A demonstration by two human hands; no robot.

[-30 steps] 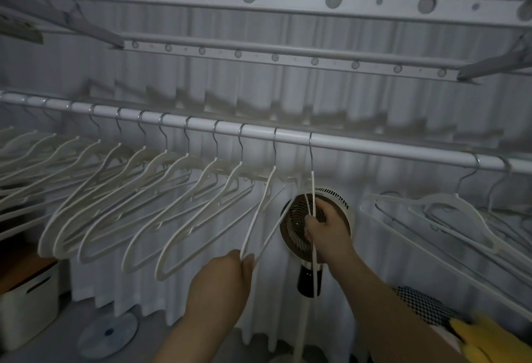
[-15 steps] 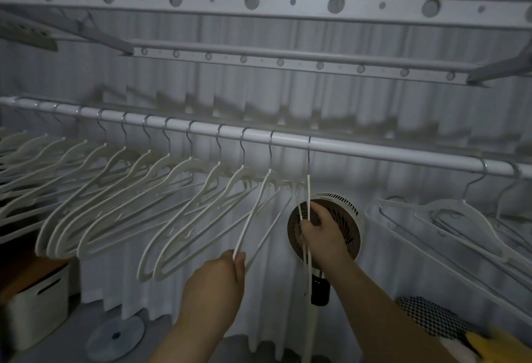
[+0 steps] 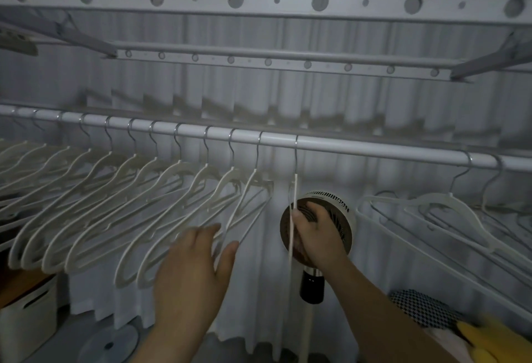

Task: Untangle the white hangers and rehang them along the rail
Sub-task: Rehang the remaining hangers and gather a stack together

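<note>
Looks like a home laundry or drying corner. There's a long white rail (image 3: 374,152) loaded with white hangers (image 3: 161,204), a ceiling drying rack (image 3: 276,0) with peg holes overhead, pleated white curtains (image 3: 259,97) behind, a small round fan (image 3: 342,210) on a stand, and a storage bin (image 3: 26,313) on the floor.

rail (image 3: 359,148): white tube, level, runs full width | left row of white hangers (image 3: 121,207): metal hooks spaced along rail; bodies all slanted down-left, overlapping | single hanger (image 3: 294,204): hooked mid-rail, edge-on, hanging plumb | right hangers (image 3: 449,207): two hooks close together; frames overlapped, apparently tangled
</note>
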